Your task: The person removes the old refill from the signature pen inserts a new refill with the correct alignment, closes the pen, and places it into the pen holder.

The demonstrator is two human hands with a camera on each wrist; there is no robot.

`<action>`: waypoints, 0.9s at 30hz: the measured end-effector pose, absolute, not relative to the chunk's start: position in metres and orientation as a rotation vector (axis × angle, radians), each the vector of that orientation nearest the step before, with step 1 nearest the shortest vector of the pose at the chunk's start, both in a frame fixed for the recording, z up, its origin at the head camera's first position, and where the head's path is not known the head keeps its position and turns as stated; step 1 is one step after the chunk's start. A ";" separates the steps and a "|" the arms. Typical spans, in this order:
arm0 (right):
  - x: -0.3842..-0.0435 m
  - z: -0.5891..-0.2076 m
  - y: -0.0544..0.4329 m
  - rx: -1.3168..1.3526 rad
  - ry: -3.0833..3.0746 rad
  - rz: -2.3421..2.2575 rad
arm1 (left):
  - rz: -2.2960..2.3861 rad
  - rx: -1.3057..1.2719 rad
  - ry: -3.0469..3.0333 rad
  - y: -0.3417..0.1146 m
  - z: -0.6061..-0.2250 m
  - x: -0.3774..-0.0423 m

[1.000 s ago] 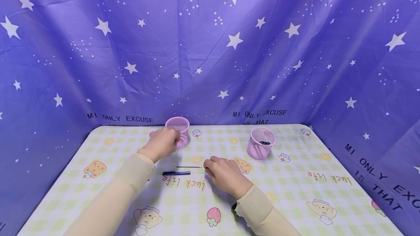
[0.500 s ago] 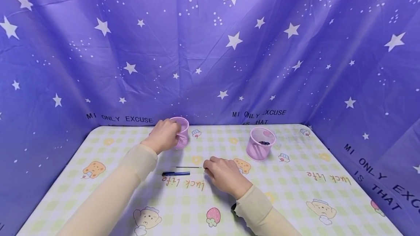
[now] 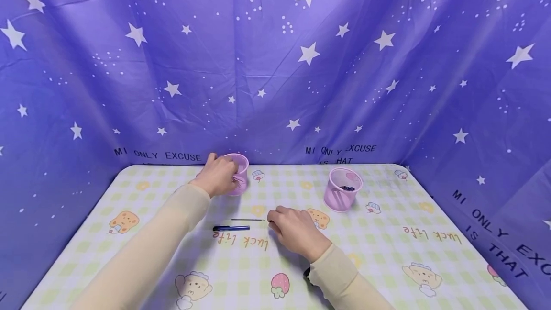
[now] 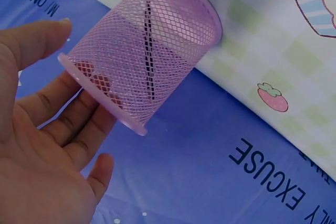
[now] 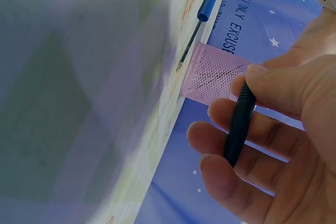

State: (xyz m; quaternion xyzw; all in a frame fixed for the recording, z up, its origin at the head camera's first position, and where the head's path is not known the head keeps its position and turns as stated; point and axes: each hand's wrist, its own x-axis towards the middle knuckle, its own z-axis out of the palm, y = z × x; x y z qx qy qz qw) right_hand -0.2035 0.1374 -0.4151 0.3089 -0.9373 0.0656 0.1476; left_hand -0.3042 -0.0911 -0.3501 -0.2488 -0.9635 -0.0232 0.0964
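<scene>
My left hand (image 4: 47, 114) is at the left pink mesh cup (image 4: 142, 51), its fingertips showing through the mesh just past the rim. The left thumb stands apart from the cup, and nothing is pinched in that hand. Inside this cup leans a thin dark stick (image 4: 149, 51). My right hand (image 3: 297, 231) is low over the table, and in the right wrist view its thumb and fingers hold a dark pen barrel (image 5: 240, 127) with a ribbed end. Left of this hand lie a thin pen refill (image 3: 247, 219) with a metal tip and a blue pen part (image 3: 231, 227) with a clip.
A second pink mesh cup (image 3: 343, 190) stands at the back right with small dark pieces (image 3: 347, 188) in it. The table (image 3: 379, 257) wears a green checked cloth with cartoon prints. A purple star curtain (image 3: 275, 109) hangs close behind the table's back edge.
My left hand has lifted from over the front of the left cup to its left rim, and its fingers have loosened. The right hand and the parts on the table have stayed put.
</scene>
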 end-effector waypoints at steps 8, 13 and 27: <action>-0.204 -0.416 0.138 0.878 -2.700 0.185 | -0.134 -0.719 -2.904 -0.089 -0.357 -0.312; -0.205 -0.416 0.139 0.883 -2.689 0.177 | -0.113 -0.707 -2.933 -0.089 -0.361 -0.317; -0.204 -0.416 0.138 0.882 -2.699 0.178 | 0.030 -0.664 -2.971 -0.087 -0.364 -0.321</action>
